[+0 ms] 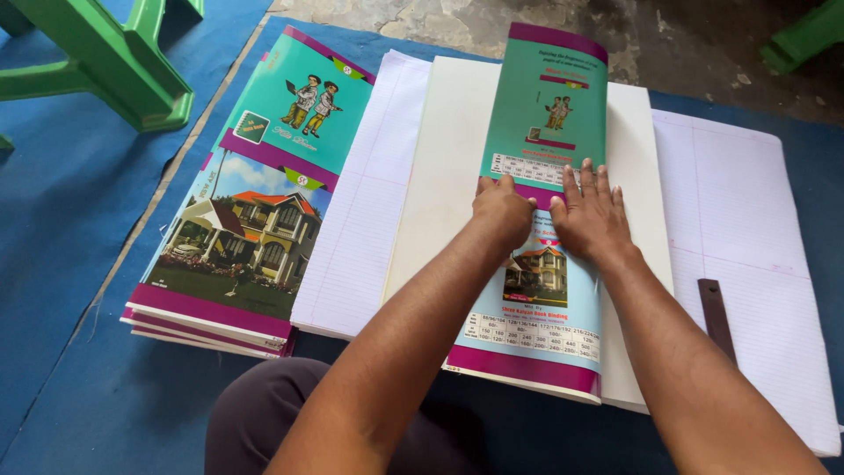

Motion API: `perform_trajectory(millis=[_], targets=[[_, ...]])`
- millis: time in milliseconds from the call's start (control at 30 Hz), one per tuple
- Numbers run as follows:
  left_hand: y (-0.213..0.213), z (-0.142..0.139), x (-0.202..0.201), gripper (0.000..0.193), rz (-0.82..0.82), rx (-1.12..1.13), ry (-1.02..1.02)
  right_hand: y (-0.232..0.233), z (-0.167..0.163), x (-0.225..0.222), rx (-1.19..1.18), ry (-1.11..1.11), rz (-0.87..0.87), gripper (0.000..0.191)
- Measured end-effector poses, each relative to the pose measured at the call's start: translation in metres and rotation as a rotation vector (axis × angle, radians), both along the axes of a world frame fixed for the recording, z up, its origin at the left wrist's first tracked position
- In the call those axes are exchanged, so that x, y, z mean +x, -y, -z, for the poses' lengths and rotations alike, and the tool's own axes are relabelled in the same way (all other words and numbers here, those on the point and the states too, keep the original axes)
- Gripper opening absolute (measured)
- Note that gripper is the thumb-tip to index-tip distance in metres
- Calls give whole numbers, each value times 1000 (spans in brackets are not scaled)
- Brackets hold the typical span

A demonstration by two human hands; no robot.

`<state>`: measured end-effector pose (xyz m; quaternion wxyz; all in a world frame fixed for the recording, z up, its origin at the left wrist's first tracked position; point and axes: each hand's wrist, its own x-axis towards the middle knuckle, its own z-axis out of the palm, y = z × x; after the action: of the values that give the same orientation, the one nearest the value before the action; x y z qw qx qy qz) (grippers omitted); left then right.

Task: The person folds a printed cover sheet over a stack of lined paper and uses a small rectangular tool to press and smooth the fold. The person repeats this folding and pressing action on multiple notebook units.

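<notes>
folded printed cover sheet [545, 114], flat on white paper stack [448, 167]

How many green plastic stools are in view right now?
3, all partly cut off: one green stool top left, a sliver at the left edge that may belong to it, one top right.

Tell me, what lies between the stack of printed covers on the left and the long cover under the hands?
In the head view, ruled paper sheets and a plain cream sheet lie between the cover stack and the long cover.
</notes>
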<state>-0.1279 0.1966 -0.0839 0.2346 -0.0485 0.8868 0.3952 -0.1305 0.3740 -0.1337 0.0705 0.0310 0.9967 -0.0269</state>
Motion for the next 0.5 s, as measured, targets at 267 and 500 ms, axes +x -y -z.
perform_trajectory(millis=[267, 500], targets=[[-7, 8, -3, 58, 77, -33, -17, -2, 6, 8, -64, -134, -12, 71], [-9, -8, 0, 59, 24, -14, 48, -9, 12, 1, -74, -117, -10, 86]])
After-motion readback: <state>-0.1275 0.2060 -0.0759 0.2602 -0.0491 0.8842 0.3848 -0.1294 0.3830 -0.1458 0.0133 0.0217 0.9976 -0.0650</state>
